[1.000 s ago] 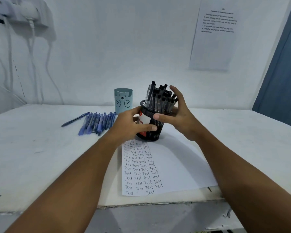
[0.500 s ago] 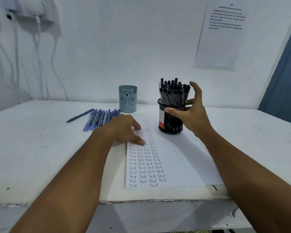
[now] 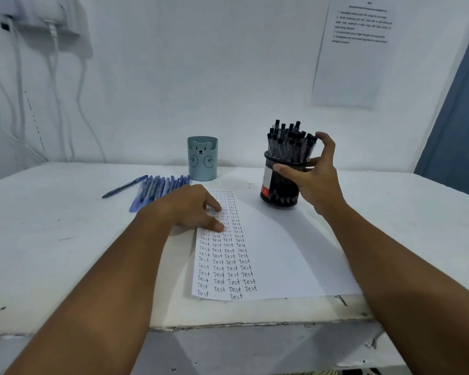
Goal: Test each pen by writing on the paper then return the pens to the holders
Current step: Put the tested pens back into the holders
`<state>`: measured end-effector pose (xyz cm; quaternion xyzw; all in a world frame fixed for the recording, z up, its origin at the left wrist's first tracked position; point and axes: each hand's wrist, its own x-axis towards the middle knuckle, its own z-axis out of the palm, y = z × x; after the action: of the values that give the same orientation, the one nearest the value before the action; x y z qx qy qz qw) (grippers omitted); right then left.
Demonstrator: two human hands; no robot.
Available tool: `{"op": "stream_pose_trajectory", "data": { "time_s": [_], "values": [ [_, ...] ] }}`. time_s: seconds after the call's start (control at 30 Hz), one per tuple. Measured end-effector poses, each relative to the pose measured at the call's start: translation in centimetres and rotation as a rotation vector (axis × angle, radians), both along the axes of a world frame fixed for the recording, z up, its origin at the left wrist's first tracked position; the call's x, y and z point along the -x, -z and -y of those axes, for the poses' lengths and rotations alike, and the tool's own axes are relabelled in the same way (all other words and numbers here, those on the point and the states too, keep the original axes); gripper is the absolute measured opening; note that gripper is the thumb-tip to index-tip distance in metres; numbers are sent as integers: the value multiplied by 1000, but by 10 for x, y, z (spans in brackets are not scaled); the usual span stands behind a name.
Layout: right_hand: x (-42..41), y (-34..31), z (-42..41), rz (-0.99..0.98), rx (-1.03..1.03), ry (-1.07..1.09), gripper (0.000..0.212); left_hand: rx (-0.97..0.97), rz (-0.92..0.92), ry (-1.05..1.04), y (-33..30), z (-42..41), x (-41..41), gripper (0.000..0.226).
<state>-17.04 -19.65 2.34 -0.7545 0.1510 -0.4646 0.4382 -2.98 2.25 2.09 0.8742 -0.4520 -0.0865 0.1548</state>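
Note:
A black mesh pen holder [image 3: 278,194] full of black pens [image 3: 289,143] stands upright at the paper's far right corner. My right hand [image 3: 313,174] grips it, thumb across its rim and fingers round the far side and the pen tops. The white paper [image 3: 282,255] carries columns of the word "Test" down its left part. My left hand [image 3: 194,208] rests on the paper's upper left edge, fingers loosely bent, holding nothing. Several blue pens [image 3: 157,189] lie side by side left of that hand. A light blue bear holder [image 3: 202,158] stands behind them; its inside is hidden.
The white table's front edge [image 3: 228,323] is chipped and runs just below the paper. White cables [image 3: 54,85] hang down the wall at the left. A printed sheet [image 3: 355,50] is stuck to the wall at the upper right, beside a blue panel [image 3: 460,125].
The black holder went from a tilt between both hands to upright at the paper's right corner. My left hand let go of it and came down onto the paper.

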Motion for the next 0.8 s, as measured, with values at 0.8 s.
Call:
{"op": "stream_pose_trajectory", "data": {
  "time_s": [0.8],
  "values": [
    [-37, 34, 44, -155, 6, 4, 127, -50, 2, -10, -7, -4, -1, 61]
  ]
}}
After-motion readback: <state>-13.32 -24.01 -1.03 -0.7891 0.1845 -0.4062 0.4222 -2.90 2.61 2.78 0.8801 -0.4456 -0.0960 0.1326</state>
